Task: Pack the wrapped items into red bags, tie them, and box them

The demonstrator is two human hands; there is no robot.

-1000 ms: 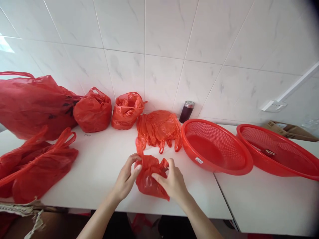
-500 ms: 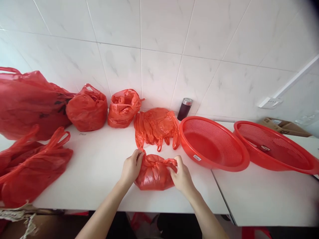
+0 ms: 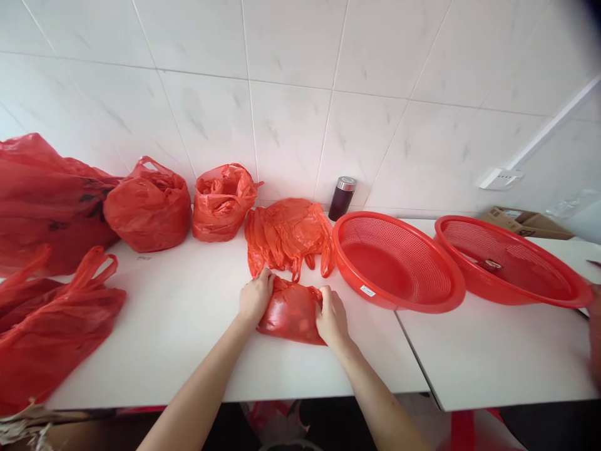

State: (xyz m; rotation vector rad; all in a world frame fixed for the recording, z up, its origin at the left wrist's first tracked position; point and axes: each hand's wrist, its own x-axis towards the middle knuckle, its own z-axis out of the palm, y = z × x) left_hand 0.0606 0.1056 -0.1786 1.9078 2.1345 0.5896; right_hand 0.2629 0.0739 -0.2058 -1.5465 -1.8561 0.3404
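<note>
A small filled red plastic bag (image 3: 292,311) lies on the white table (image 3: 188,326), held from both sides. My left hand (image 3: 255,297) grips its left top corner with the fingers curled. My right hand (image 3: 331,316) is closed on its right edge. Just behind the bag lies a loose pile of empty red bags (image 3: 287,235).
Two red mesh baskets, one (image 3: 395,263) beside the bags and one (image 3: 509,263) at the right. Filled red bags (image 3: 149,207) (image 3: 221,202) line the wall, with bigger ones at left (image 3: 51,313). A dark flask (image 3: 342,198) stands by the wall. Another person's hand (image 3: 595,332) shows at the right edge.
The bag has gone from being lifted and worked at its top to lying flat on the table. Both hands moved forward and apart to its two sides.
</note>
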